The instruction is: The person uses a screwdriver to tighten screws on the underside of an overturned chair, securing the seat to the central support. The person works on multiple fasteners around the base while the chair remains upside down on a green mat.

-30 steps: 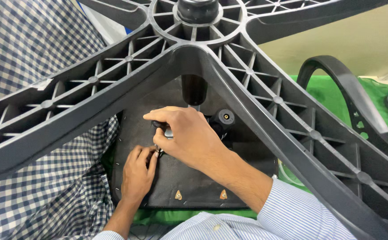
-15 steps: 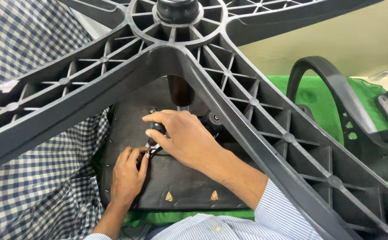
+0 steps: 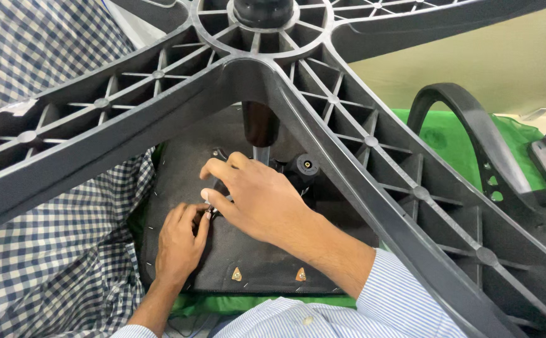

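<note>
Under one chair base (image 3: 160,119), two hands, left hand (image 3: 179,241) and right hand (image 3: 254,197), pinch small hardware (image 3: 210,213)

Part betw. fingertips (image 3: 209,211) hidden.

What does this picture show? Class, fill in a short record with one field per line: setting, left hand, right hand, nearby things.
setting: upturned chair, star base above black seat underside
left hand: flat on the underside, fingertips meeting the right hand
right hand: on the metal mechanism by the column; what it pinches is hidden
nearby things: knob, armrest, green cloth, checked cloth
</note>
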